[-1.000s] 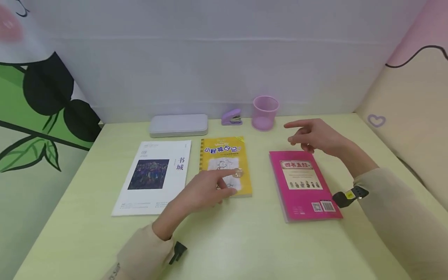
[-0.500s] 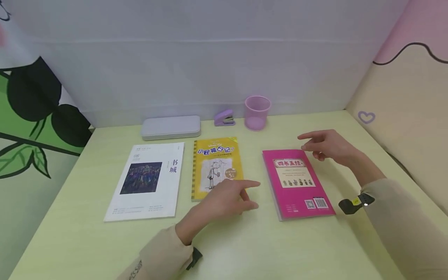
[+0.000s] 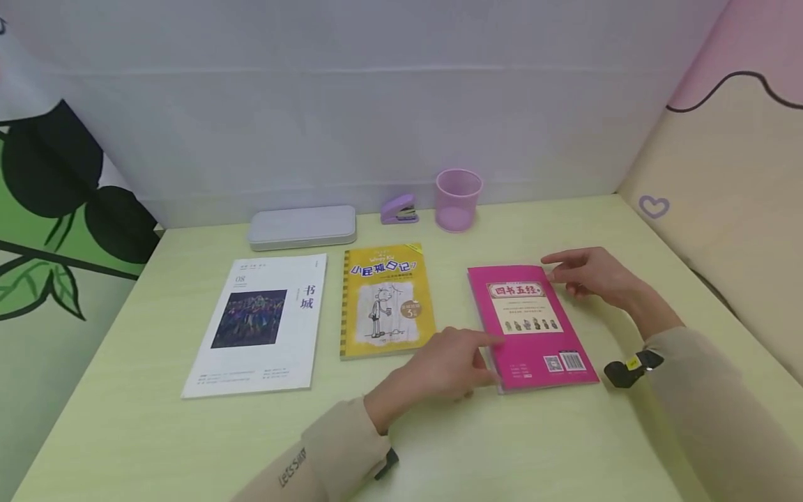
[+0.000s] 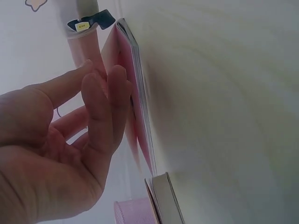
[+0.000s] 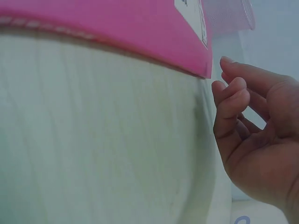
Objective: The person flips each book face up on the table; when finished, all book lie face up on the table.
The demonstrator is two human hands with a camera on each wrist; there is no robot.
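My 2 hands bracket the pink book (image 3: 532, 328), which lies flat at right of centre in the head view, its long axis running from the upper middle toward the lower right. My left hand (image 3: 448, 366) is at the book's lower left corner, fingers loosely extended and touching its edge, gripping nothing. My right hand (image 3: 592, 273) hovers just beside the upper right corner, fingers relaxed and empty. The left is the closer. The yellow book (image 3: 385, 301) lies left of it.
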